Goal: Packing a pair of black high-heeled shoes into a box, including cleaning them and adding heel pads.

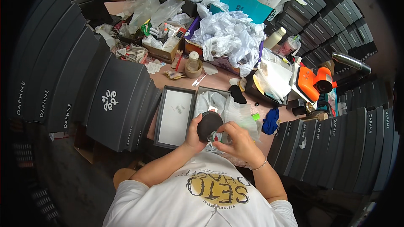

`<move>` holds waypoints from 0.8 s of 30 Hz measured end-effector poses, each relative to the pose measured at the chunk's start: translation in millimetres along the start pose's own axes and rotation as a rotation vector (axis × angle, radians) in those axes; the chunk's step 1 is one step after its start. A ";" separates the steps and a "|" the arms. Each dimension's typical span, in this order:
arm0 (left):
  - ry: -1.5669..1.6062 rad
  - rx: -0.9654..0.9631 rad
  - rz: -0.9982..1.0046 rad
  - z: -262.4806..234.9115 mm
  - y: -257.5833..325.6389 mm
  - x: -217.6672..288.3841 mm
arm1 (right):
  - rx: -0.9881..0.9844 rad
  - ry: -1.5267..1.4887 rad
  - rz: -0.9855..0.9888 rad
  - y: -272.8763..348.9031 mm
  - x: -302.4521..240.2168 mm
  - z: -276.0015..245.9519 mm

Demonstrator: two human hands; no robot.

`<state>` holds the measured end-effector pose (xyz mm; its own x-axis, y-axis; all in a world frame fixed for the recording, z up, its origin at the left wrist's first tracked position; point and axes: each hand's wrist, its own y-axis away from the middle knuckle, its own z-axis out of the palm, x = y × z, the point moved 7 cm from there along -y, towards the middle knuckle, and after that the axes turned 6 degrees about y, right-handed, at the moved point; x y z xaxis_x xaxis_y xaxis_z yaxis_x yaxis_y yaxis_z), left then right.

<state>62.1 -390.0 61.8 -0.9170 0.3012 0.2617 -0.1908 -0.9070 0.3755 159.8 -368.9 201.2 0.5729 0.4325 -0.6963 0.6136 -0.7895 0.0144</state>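
My left hand (194, 134) is wrapped round the side of a dark, rounded piece (209, 125), which looks like part of a shoe. My right hand (239, 142) grips a small clear bottle (217, 136) with a red and green mark, its end against or very close to the dark piece's lower edge. Just beyond my hands lies an open grey shoe box (213, 90) with white tissue paper (205, 101) in it and a translucent sheet (240, 115) spilling over its right side. The box's lid (174, 117), pale inside, lies at its left.
Stacked dark shoe boxes (120, 105) crowd the left; more boxes (332, 147) line the right. Behind sits a purple carton (192, 29) of crumpled white paper. An orange device (309, 84), a blue cloth (270, 121) and a jar (193, 62) stand or lie on the pink table (168, 77).
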 end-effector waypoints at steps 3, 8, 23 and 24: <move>0.025 -0.001 0.022 -3.0 -1.7 0.8 | 0.069 0.057 0.030 4.1 17.8 -3.8; 0.038 -0.012 0.012 -3.3 -4.9 -1.8 | 0.081 0.021 -0.004 4.4 6.8 -2.7; 0.040 -0.032 -0.011 5.4 -2.4 -1.1 | 0.114 0.121 -0.084 -0.6 5.3 -6.1; 0.021 -0.034 -0.010 4.0 -2.5 -0.9 | 0.053 0.108 -0.101 1.6 2.7 -2.6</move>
<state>64.9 -386.9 64.2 -0.9220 0.3048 0.2389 -0.2119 -0.9134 0.3474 163.7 -367.9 201.2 0.5665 0.5532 -0.6108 0.6433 -0.7601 -0.0917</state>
